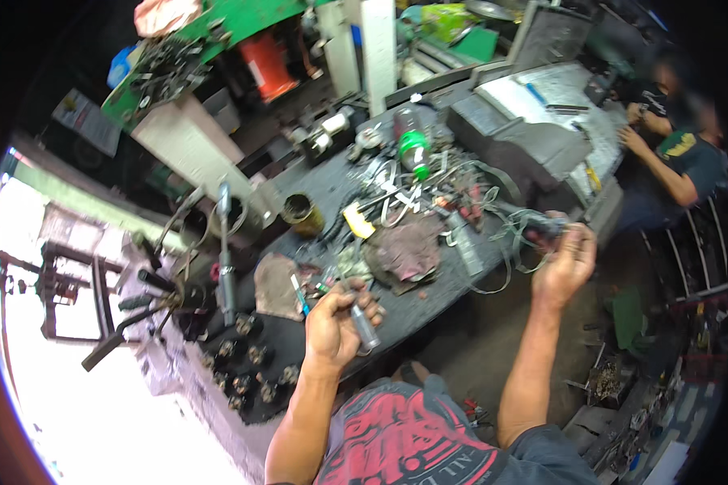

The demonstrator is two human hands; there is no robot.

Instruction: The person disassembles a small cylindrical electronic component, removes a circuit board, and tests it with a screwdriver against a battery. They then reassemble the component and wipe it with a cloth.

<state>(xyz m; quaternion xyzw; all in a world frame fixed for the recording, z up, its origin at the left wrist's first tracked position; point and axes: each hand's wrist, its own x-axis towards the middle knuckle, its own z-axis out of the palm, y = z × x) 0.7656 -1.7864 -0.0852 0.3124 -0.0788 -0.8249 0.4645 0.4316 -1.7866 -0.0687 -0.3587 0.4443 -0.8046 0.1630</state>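
Note:
My left hand (337, 323) is closed round a short grey metal cylinder (363, 327), held over the near edge of the dark workbench (416, 311). Out to the right, my right hand (569, 263) grips a dark, blurred object (544, 231) whose exact kind I cannot make out. Loops of thin pale cord (501, 212) hang beside that object and run back over the bench. Between the hands lie a crumpled brown rag (404, 249) and a flat grey-green bar (466, 249). A blue-and-white pen-like stick (300, 293) rests just beyond my left hand.
A green-labelled bottle (413, 144) lies among tangled wires and tools. Metal cups (301, 214) stand at the left, near a holder of dark-handled tools (188, 297) and several black toothed parts (255, 354). Two people (687, 166) sit at the far right by a metal-topped table (578, 85).

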